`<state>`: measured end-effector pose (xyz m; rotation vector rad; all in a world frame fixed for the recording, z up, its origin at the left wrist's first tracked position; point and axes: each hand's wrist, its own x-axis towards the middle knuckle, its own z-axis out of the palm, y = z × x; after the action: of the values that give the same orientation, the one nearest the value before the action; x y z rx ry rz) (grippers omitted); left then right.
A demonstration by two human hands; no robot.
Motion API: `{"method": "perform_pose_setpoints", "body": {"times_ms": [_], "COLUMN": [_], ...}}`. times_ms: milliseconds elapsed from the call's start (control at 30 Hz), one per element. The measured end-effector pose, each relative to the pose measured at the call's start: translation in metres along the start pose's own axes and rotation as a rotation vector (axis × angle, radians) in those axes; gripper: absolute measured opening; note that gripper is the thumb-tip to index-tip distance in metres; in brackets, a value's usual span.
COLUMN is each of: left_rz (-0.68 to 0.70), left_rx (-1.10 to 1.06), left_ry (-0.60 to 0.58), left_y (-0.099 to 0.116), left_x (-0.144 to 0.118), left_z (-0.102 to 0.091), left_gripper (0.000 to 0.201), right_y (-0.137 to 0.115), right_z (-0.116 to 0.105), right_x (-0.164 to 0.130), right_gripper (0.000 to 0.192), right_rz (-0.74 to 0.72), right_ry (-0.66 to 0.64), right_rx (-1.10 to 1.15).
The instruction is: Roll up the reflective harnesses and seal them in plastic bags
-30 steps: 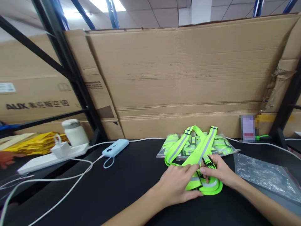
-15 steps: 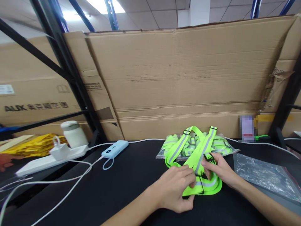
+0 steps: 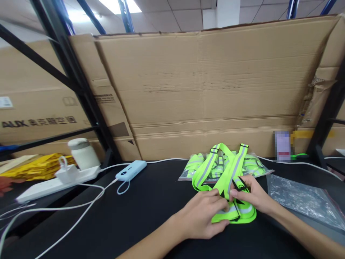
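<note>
Green straps [image 3: 224,182] part-hidden by hands [image 3: 254,195], forearms [image 3: 159,235] cropped

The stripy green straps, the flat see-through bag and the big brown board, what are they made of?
Green straps: probably fabric with a shiny-looking grey stripe; they loop and fold softly. Flat bag: likely thin, glossy plastic, being clear and wrinkled with bright glints. Brown board: looks like matte cardboard, with creases and a torn spot.

Lilac object [image 3: 283,145], desk's [image 3: 156,205] back edge, pixelated, unidentifiable; clear bag [image 3: 302,201], desk's right side, cut off by the picture's edge; reflective strap [image 3: 235,167], lower part partly covered by left hand [image 3: 206,214].
</note>
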<state>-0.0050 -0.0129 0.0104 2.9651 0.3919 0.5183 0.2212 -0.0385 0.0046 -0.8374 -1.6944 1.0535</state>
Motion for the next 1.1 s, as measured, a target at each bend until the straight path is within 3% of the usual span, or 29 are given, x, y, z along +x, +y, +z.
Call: {"method": "perform_pose_setpoints", "body": {"times_ms": [233,400,500,667,900,1100], "left_rz": [0.065,-0.011,-0.047,-0.033,0.001,-0.091], "left_rx": [-0.117,-0.175,-0.202,-0.107,-0.125,-0.140], "left_ry": [0.102,0.261,0.362,0.364,0.429,0.463], "left_y": [-0.003,0.002,0.005,0.007,0.006,-0.002], "left_x": [0.001,0.001,0.001,0.003,0.004,0.003], "left_z": [0.002,0.001,-0.001,0.000,0.001,-0.013], "left_gripper": [0.018,0.021,0.037,0.047,0.045,0.031], "right_y": [-0.001,0.007,0.009,0.006,0.005,-0.011], "right_z": [0.008,0.014,0.015,0.017,0.015,0.008], "right_x": [-0.007,-0.010,-0.010,-0.008,-0.010,-0.011], "right_gripper": [0.024,0.018,0.017,0.014,0.015,0.039], "right_rz": [0.104,0.014,0.001,-0.100,-0.061,-0.113], "right_ry": [-0.048,-0.036,-0.044,-0.108,-0.159,-0.095], "right_rx": [-0.150,-0.403,-0.520,-0.556,-0.636,-0.669]}}
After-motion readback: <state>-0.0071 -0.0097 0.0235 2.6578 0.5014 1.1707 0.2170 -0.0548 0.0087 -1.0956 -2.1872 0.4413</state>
